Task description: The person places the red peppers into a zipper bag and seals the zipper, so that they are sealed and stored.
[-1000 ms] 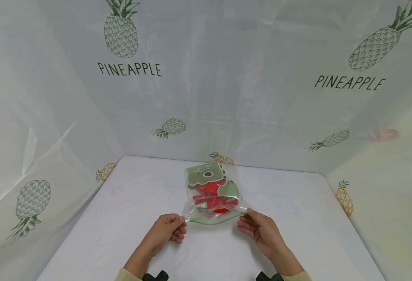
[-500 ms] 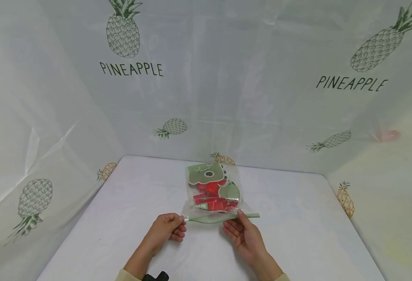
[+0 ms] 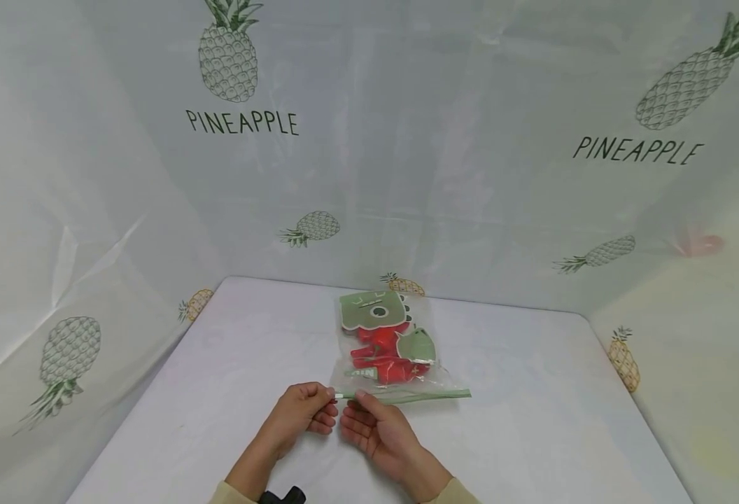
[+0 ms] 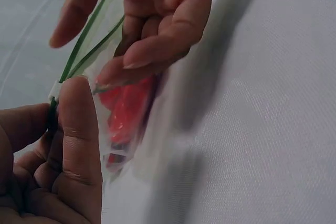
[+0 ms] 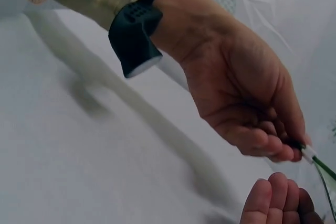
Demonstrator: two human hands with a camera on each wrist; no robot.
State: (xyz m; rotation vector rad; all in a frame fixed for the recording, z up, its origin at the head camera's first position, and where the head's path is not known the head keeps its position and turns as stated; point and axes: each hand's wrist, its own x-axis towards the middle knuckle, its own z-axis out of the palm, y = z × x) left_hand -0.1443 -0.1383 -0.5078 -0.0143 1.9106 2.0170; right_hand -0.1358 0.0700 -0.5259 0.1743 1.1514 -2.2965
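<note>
A clear zip bag with green cartoon patches and red contents lies on the table, its mouth toward the person. My left hand pinches the mouth's left end, beside the white slider, between thumb and fingers. My right hand is just right of the slider, thumb over the green zip strip and fingers below. In the left wrist view the two green lips stand apart, and the right thumb and fingers lie apart on either side of them. The red contents are partly hidden behind the printed patches.
The white table carries the bag near its far side. A pineapple-print curtain rises behind and along both sides. A dark wrist camera mount sits on the left wrist.
My right hand has moved left along the zip strip from the bag's right end to near the slider. The left hand keeps its pinch. The strip's right end now lies free and straighter.
</note>
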